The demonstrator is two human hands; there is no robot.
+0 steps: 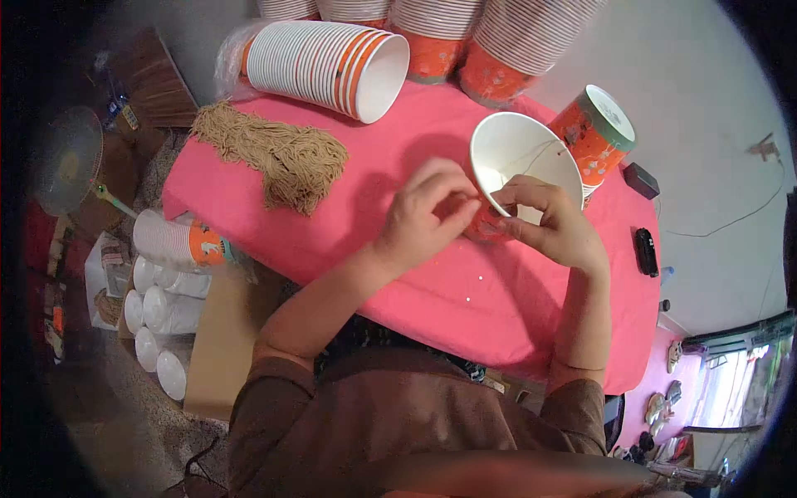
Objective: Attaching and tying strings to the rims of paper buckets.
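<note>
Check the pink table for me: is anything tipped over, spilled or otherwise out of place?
One stack of orange paper cups lies on its side at the back of the pink table, while others stand. A smaller stack lies tipped off its left edge. Both hands hold a single cup. Nothing looks spilled or damaged.

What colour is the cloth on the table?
Pink cloth, plain, seen best in the head view.

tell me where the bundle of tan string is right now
In the head view the bundle of tan string lies on the pink table's left side, below the sideways cup stack.
</note>
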